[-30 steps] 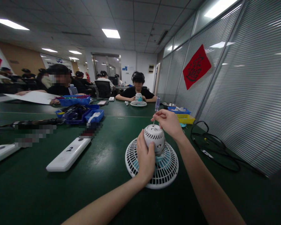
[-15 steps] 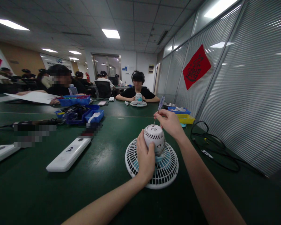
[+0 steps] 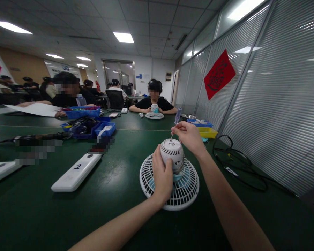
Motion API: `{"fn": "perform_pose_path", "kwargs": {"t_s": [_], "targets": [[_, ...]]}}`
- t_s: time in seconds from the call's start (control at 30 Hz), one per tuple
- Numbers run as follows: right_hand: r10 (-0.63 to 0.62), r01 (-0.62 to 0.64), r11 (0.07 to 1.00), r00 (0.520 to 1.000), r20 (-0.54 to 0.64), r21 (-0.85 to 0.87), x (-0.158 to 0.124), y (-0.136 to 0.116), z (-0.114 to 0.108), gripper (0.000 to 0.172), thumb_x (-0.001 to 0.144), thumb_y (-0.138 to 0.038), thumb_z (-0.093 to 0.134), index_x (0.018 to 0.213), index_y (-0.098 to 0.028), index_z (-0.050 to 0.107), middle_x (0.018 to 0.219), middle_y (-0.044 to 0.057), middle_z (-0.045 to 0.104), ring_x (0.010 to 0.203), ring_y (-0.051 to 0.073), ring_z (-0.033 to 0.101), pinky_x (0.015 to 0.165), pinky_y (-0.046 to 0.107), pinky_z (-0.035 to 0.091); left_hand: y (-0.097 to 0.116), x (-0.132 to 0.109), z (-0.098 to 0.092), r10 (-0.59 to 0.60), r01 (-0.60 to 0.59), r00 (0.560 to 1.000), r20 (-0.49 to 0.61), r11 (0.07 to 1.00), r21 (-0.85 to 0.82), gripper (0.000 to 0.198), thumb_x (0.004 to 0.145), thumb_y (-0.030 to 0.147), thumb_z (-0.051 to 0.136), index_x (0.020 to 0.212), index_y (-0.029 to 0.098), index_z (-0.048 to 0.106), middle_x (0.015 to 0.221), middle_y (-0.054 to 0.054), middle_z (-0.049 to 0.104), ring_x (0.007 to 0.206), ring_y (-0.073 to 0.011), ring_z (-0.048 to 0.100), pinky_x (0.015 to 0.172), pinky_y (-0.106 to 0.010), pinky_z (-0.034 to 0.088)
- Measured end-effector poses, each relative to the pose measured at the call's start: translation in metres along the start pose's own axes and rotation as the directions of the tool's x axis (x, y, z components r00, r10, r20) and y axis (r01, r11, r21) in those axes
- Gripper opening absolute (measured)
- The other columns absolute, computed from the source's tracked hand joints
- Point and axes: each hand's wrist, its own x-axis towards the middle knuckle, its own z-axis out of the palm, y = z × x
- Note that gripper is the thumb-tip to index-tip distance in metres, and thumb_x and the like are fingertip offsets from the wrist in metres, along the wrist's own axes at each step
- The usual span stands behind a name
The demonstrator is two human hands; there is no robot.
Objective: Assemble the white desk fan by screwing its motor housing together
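Observation:
A white fan [image 3: 172, 152] lies face down on the green table, its round grille [image 3: 185, 200] underneath and its motor housing pointing up. Pale blue blades show through the grille bars. My left hand [image 3: 162, 174] is wrapped around the left side of the housing. Above it, my right hand [image 3: 187, 136] pinches the thin metal shaft of a screwdriver [image 3: 178, 115] with a clear purplish handle. The screwdriver stands nearly upright, and its tip meets the top of the housing at a hole. The exact contact at the tip is too small to make out.
Blue bins [image 3: 85, 127] with cables stand at the left back, near a white device [image 3: 75, 173] marked 2. On the right are a yellow tray [image 3: 207, 132], a blue tray and a coiled black cable [image 3: 240, 164]. Across the table a person holds another fan [image 3: 154, 111].
The screwdriver handle has tilted slightly to the left, and my right fingers have shifted a little on its shaft. My left hand and the fan stay in place.

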Motion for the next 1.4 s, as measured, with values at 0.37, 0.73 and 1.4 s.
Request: {"fn": "perform_pose_path", "kwargs": {"t_s": [0.37,0.73,1.4], "targets": [[-0.027,0.023,0.997,0.998,0.05,0.071,-0.0002,-0.0001,0.0011,0.011,0.079,-0.021,0.053,0.072,-0.016,0.061,0.073,0.008,0.071,0.062,0.015,0.064,0.049,0.023,0.045,0.0011,0.0001,-0.0005,0.001,-0.001,1.0,-0.005,1.0,-0.008,0.055,0.084,0.027,0.039,0.137,0.017,0.034,0.145,-0.012,0.038,0.138,-0.0225,0.029,0.116,-0.042,0.018],[-0.04,0.038,0.998,0.998,0.047,0.05,0.0007,0.0019,-0.0047,0.01,0.082,-0.021,0.052,0.076,-0.016,0.057,0.074,0.007,0.07,0.059,0.013,0.062,0.053,0.023,0.046,0.0007,-0.0004,0.0006,0.009,-0.009,1.0,-0.008,1.0,0.0,0.054,0.085,0.027,0.038,0.138,0.017,0.033,0.145,-0.012,0.038,0.138,-0.0219,0.029,0.116,-0.041,0.019],[-0.045,0.043,0.996,0.999,0.017,0.076,0.0011,0.0037,-0.003,0.012,0.081,-0.026,0.052,0.079,-0.016,0.058,0.077,0.007,0.071,0.049,0.01,0.057,0.042,0.021,0.04,0.0019,-0.0009,0.0005,0.002,-0.002,1.0,-0.011,1.0,0.019,0.055,0.085,0.028,0.038,0.139,0.018,0.034,0.146,-0.011,0.037,0.139,-0.021,0.029,0.116,-0.039,0.019]]}}
